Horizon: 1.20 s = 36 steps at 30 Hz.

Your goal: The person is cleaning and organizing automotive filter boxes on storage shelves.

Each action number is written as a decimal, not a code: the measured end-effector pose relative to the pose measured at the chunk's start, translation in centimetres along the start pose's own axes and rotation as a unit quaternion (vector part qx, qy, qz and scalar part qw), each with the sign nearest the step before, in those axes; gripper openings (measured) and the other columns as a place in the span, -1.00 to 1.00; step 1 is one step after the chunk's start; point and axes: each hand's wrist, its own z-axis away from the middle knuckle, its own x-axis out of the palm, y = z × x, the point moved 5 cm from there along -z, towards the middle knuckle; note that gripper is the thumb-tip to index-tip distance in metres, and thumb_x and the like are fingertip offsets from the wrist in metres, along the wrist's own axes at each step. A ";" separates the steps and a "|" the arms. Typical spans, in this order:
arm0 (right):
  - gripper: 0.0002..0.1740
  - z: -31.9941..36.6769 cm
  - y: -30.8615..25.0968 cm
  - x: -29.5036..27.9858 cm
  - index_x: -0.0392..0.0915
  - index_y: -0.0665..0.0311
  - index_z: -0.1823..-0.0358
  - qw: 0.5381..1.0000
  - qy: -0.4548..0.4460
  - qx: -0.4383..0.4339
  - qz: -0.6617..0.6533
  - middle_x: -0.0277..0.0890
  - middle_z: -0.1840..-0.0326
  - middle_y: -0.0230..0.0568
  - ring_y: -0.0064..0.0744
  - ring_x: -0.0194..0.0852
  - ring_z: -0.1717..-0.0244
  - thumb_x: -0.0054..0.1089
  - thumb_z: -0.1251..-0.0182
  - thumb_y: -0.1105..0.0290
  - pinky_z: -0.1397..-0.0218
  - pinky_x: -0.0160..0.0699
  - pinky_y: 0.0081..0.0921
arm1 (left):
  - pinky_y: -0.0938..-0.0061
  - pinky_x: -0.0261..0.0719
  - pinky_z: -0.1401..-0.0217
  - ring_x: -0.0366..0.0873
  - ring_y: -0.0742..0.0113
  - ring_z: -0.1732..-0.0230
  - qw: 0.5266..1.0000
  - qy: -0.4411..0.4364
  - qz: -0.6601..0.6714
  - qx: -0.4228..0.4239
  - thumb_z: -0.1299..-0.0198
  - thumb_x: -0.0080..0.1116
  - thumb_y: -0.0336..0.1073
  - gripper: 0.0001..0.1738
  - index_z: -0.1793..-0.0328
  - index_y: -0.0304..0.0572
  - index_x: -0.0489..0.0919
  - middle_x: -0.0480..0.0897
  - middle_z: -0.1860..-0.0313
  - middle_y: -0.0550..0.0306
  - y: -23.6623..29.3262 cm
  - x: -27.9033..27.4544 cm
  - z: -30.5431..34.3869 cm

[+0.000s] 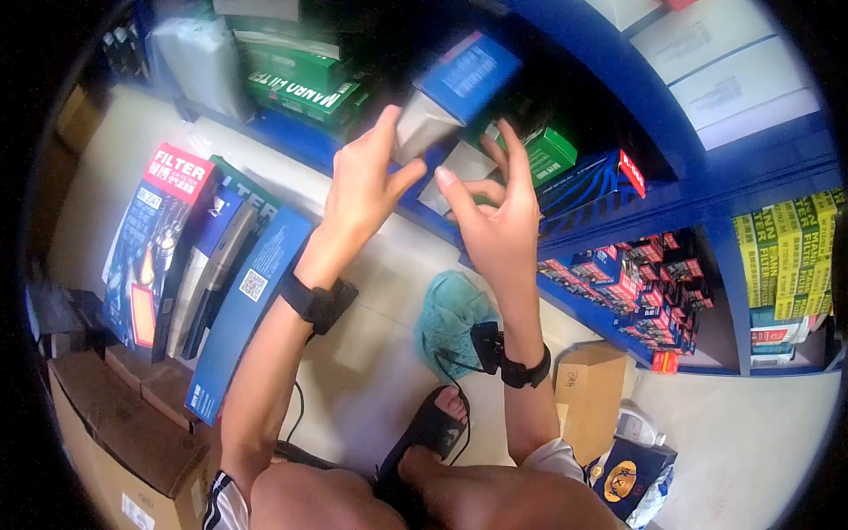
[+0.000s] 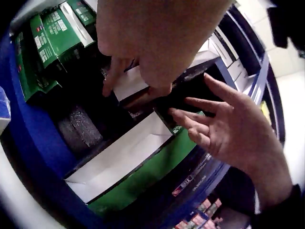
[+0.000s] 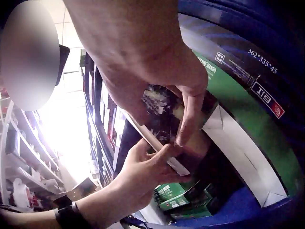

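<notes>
A blue box with a white end [image 1: 428, 128] is tilted over the shelf, its outline blurred in the head view. My left hand [image 1: 362, 181] pinches that end between thumb and fingers; the left wrist view shows the white end [image 2: 131, 85] between them. To the right, my right hand [image 1: 502, 216] is held apart from the box, its fingers loosely bent with nothing in them. In the left wrist view the right hand [image 2: 233, 126] has its fingers spread. Below both hands lies an open-topped green box [image 2: 143, 183] with a white inside.
Green filter boxes [image 1: 300, 84] stand on the blue shelf at the back left. Upright filter boxes [image 1: 159, 238] rest on brown cartons [image 1: 132, 424] to the left. Yellow-green boxes [image 1: 782, 256] fill a shelf at right. A teal bag [image 1: 455, 318] lies on the floor.
</notes>
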 end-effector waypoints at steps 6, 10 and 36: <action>-0.41 -0.5 -0.1 0.2 0.50 0.50 -0.34 0.981 -0.011 0.061 -0.181 0.81 -0.04 -0.02 -0.42 0.84 0.08 0.52 -0.49 0.26 0.19 0.80 -0.45 | -0.02 0.74 -0.34 0.66 -0.41 -0.29 0.977 -0.021 -0.152 0.148 -0.13 0.48 -0.47 -0.31 -0.43 -0.12 0.51 0.65 -0.40 -0.24 3.1 0.4 0.6; -0.58 -0.4 -0.9 -0.3 0.63 0.48 -0.13 0.984 0.031 0.065 -0.160 0.83 0.08 -0.11 -0.45 0.84 0.23 0.53 -0.49 0.29 0.20 0.79 -0.50 | -0.02 0.70 -0.46 0.62 -0.43 -0.36 0.969 -0.005 -0.169 0.181 -0.12 0.47 -0.45 -0.33 -0.41 -0.06 0.53 0.64 -0.43 -0.20 4.9 0.3 0.4; -0.28 -1.3 -3.8 0.2 0.35 0.46 -0.53 0.997 -0.004 0.014 -0.081 0.83 0.16 0.00 -0.26 0.83 0.47 0.40 -0.58 0.15 0.42 0.77 -0.37 | -0.07 0.71 0.01 0.68 -0.44 -0.08 0.991 -0.005 -0.069 0.111 -0.18 0.46 -0.46 -0.33 -0.44 -0.11 0.50 0.69 -0.15 -0.26 5.4 -0.5 0.0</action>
